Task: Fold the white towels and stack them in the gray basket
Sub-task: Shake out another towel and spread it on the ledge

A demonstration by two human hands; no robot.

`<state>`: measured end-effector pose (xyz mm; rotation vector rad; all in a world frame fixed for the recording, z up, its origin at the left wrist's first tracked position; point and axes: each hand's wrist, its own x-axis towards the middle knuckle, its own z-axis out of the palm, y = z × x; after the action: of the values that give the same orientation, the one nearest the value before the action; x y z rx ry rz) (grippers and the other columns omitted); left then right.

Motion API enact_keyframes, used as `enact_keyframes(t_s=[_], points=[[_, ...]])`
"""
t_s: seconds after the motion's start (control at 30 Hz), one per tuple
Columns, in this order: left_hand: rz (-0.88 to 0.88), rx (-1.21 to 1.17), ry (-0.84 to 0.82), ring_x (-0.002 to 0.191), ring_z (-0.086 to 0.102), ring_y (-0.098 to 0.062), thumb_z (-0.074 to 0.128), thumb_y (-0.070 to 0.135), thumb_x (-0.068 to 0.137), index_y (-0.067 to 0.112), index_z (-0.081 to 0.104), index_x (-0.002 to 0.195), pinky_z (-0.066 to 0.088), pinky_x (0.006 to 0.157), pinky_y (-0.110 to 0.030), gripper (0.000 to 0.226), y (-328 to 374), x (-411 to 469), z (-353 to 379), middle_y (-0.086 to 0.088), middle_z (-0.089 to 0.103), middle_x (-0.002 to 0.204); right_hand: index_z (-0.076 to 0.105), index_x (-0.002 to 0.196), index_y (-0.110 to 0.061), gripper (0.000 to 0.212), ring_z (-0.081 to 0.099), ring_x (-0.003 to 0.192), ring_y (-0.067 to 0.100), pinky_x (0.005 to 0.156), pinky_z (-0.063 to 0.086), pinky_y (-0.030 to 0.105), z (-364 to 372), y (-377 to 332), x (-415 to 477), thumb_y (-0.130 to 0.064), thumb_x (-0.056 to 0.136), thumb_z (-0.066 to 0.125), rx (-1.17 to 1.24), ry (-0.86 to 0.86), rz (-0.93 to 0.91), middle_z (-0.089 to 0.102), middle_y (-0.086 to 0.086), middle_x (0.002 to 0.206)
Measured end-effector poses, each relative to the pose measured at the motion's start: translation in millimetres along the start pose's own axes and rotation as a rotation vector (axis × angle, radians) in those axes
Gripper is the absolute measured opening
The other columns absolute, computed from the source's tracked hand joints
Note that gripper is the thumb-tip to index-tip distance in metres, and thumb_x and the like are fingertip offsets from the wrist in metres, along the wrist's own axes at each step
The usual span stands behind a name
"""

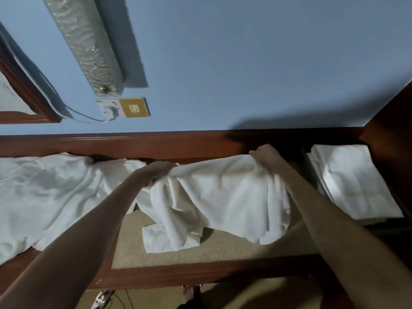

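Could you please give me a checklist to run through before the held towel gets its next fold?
1. Left hand grips the white towel at its top edge: ok.
2. Right hand grips the same edge further along: ok.
3. Towel hangs flat: not ok; it sags in bunched folds, one corner lying on the table top.
4. Bare table top below to lay it on: ok.
5. Room in the gray basket: cannot tell; the folded stack covers it.
6. Unfolded pile apart from the held towel: cannot tell; the left arm hides where they meet.
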<state>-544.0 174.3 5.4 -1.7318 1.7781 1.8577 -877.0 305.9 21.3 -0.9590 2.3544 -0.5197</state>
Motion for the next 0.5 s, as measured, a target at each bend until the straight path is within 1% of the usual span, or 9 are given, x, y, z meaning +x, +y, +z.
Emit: enact_keyframes(t_s=[0.03,0.1,0.17,0.2,0.23,0.3,0.37,0.43,0.5], points=[[-0.002,0.055,0.001,0.084,0.068,-0.028,0.068,0.051,0.085,0.010,0.077,0.110,0.052,0.076,-0.033,0.049,-6,9,-3,-0.006,0.077,0.098,0.072,0.099,0.003,0.037,0.065,0.106,0.037,0.088,0.050,0.037,10,7,8,-0.030,0.099,0.055,-0.039,-0.025,0.005,0.071,0.019,0.105],[0.034,0.091,0.055,0.077,0.067,-0.022,0.068,0.048,0.092,0.012,0.077,0.091,0.048,0.068,-0.030,0.037,-11,25,-7,-0.004,0.076,0.088,0.070,0.099,0.004,0.038,0.064,0.107,0.039,0.085,0.048,0.036,27,15,22,-0.030,0.102,0.053,-0.057,-0.016,-0.015,0.070,0.020,0.105],[0.098,0.162,0.259,0.069,0.059,-0.023,0.068,0.051,0.093,0.013,0.064,0.072,0.042,0.063,-0.030,0.044,-13,48,-13,-0.003,0.062,0.071,0.065,0.098,-0.002,0.031,0.061,0.106,0.038,0.082,0.045,0.038,41,18,36,-0.030,0.103,0.054,0.015,0.067,-0.036,0.067,0.019,0.105],[0.129,0.236,0.386,0.073,0.060,-0.027,0.067,0.053,0.093,0.011,0.061,0.075,0.044,0.065,-0.032,0.046,-12,58,-16,-0.005,0.058,0.072,0.062,0.100,-0.004,0.025,0.060,0.107,0.038,0.083,0.045,0.039,48,20,44,-0.029,0.102,0.056,0.041,0.124,-0.049,0.064,0.019,0.108],[0.159,0.328,0.487,0.086,0.063,-0.032,0.065,0.054,0.094,0.010,0.064,0.087,0.049,0.072,-0.037,0.045,-12,69,-19,-0.009,0.062,0.081,0.060,0.104,-0.005,0.022,0.058,0.108,0.039,0.086,0.046,0.041,55,21,49,-0.027,0.101,0.058,0.041,0.176,-0.068,0.061,0.020,0.113],[0.228,0.476,0.602,0.114,0.058,-0.038,0.065,0.051,0.094,0.009,0.063,0.117,0.050,0.093,-0.049,0.048,-13,81,-17,-0.014,0.065,0.112,0.059,0.113,-0.005,0.023,0.056,0.106,0.038,0.090,0.046,0.043,69,26,57,-0.025,0.100,0.060,-0.024,0.225,-0.132,0.056,0.020,0.116],[0.376,0.425,0.592,0.114,0.059,-0.036,0.070,0.037,0.094,0.009,0.064,0.122,0.049,0.098,-0.047,0.040,-16,87,-3,-0.014,0.065,0.119,0.060,0.107,-0.010,0.015,0.057,0.099,0.032,0.086,0.046,0.040,82,31,56,-0.023,0.099,0.061,-0.043,0.161,-0.221,0.057,0.012,0.108],[0.476,0.369,0.479,0.098,0.068,-0.026,0.071,0.027,0.094,0.009,0.068,0.114,0.054,0.088,-0.039,0.027,-19,89,22,-0.009,0.072,0.108,0.062,0.095,-0.012,0.005,0.059,0.091,0.023,0.079,0.043,0.033,95,42,49,-0.016,0.097,0.064,-0.049,0.005,-0.292,0.058,0.001,0.097],[0.497,0.348,0.322,0.085,0.069,-0.018,0.072,0.023,0.094,0.012,0.071,0.109,0.055,0.078,-0.031,0.018,-25,89,53,-0.002,0.074,0.096,0.065,0.088,-0.014,0.007,0.063,0.086,0.017,0.079,0.046,0.032,110,59,40,-0.015,0.093,0.070,-0.091,-0.192,-0.297,0.066,-0.005,0.093]])
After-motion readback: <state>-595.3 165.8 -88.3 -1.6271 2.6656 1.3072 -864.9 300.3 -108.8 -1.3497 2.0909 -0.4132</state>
